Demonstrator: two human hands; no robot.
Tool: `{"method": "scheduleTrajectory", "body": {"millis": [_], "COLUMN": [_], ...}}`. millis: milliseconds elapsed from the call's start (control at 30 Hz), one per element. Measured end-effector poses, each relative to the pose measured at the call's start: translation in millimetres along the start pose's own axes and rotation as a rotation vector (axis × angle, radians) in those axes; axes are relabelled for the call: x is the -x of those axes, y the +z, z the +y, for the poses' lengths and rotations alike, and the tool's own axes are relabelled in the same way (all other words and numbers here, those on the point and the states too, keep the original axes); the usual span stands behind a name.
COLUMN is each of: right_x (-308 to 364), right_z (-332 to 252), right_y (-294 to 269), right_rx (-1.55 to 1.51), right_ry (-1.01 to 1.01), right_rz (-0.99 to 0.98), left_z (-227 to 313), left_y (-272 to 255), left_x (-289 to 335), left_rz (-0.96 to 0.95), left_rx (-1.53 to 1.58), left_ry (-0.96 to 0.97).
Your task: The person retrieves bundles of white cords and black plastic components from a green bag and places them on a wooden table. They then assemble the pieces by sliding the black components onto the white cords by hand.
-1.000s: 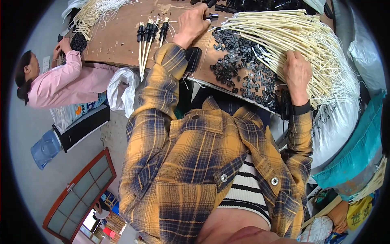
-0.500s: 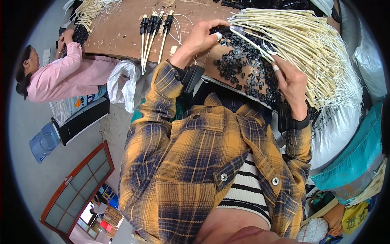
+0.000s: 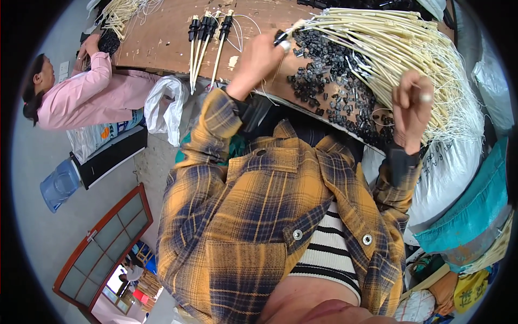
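Note:
My left hand (image 3: 259,60), a white cover on one fingertip, is closed on a small black plastic connector (image 3: 280,38) above the brown table. A pale tip shows just beyond the connector, near the ends of a big bundle of cream sticks (image 3: 388,48) with white strings. Over the bundle's near side is my right hand (image 3: 413,108), raised and slightly blurred. Its fingers are curled, and whatever they may hold cannot be made out. Loose black plastic pieces (image 3: 329,81) lie heaped between my hands. Several cream sticks with black connectors (image 3: 205,29) rest left of my left hand.
The brown table (image 3: 156,38) has its near edge by my body. A co-worker in pink (image 3: 89,97) sits at its left end beside more sticks (image 3: 121,21). White sacks (image 3: 445,173) and a teal sack (image 3: 467,216) crowd the right. A white plastic bag (image 3: 167,108) hangs at the left.
My right hand has left the cream stick it held near the black pieces and moved right and up, fingers curling. My left hand has shifted slightly left, with the connector turned.

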State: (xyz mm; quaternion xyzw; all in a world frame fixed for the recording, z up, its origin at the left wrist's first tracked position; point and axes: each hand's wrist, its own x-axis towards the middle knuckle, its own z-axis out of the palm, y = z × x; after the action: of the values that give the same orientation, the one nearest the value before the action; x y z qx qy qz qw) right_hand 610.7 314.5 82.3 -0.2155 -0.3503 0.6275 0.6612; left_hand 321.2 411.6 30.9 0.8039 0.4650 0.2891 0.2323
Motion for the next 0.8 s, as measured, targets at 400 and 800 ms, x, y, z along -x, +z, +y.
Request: {"method": "scheduleTrajectory", "body": {"millis": [400,800], "right_x": [8,9], "right_z": [59,60], "right_y": [29,38], "right_rx": [1.566,1.561], "right_ry": [-0.234,-0.051], "right_rz": [0.027,-0.023], "left_z": [38,40], "left_y": [0,14], "left_x": [-4,4], "left_rz": [-0.298,-0.186], "left_rx": [0.564,0.113], "left_ry": [-0.365,0.13]}}
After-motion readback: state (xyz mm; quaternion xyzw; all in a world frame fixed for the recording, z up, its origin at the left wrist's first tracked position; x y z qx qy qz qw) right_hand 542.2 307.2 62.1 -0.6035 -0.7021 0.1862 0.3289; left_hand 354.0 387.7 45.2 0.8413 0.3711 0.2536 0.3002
